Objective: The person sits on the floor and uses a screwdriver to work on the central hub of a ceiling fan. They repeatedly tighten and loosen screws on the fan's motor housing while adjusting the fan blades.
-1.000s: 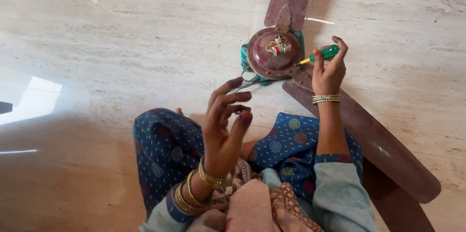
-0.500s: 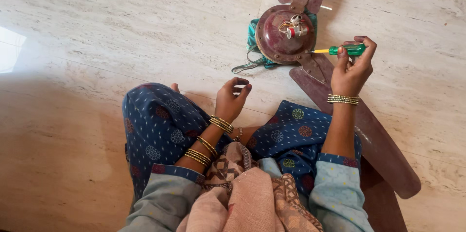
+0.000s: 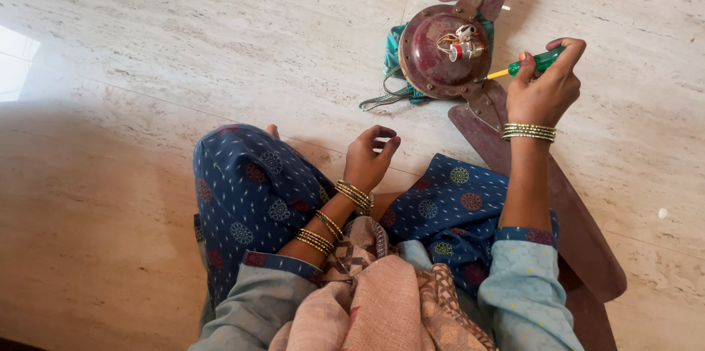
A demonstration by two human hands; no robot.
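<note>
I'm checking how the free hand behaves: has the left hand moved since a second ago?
Yes. The left hand has dropped from beside the fan motor, where it was raised, down toward the knees, away from the motor.

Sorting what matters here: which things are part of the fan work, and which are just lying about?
In use: screwdriver in the right hand; fan motor; fan blade.

Lying about: teal cloth under the motor; small white speck on the floor. The left hand is empty.
</note>
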